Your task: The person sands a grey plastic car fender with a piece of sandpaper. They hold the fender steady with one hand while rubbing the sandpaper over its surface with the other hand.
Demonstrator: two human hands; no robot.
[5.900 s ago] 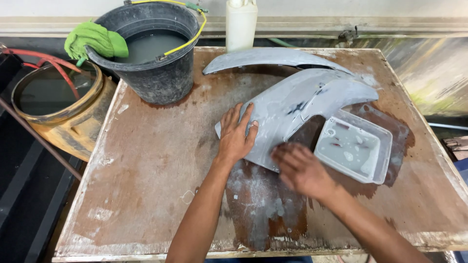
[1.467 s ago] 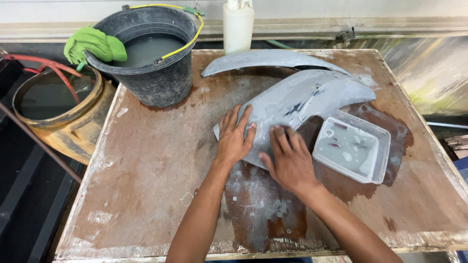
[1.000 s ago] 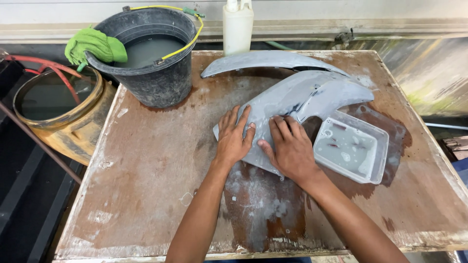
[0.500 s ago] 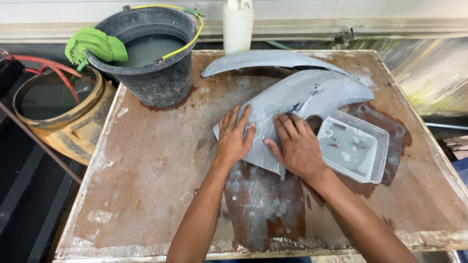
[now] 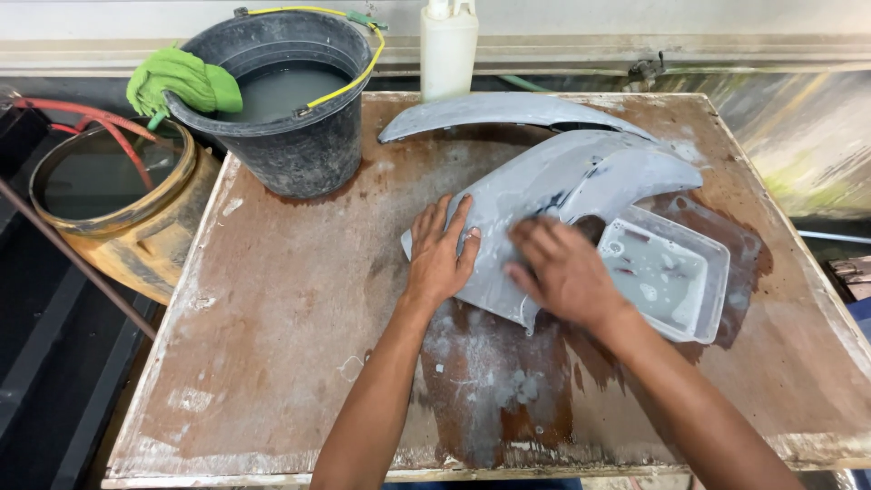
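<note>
A curved grey body panel (image 5: 562, 177) lies on the wet wooden table (image 5: 272, 345). My left hand (image 5: 442, 254) rests flat on the panel's left end with its fingers spread. Palm down, my right hand (image 5: 562, 270) presses on the panel's lower edge and is blurred by motion. Whether anything lies under that palm is hidden. A clear plastic tray (image 5: 676, 281) of cloudy water stands right beside my right hand, partly under the panel.
A second narrow grey panel (image 5: 499, 111) lies at the back. A dark bucket (image 5: 290, 150) of murky water with a green cloth (image 5: 181, 82) on its rim stands back left, a white bottle (image 5: 449, 50) behind. A yellow drum (image 5: 136, 227) sits off the left edge.
My right hand slid from the panel's lower edge up onto its surface, then a little to the right, and is now blurred. My left hand and the panel have stayed put.
</note>
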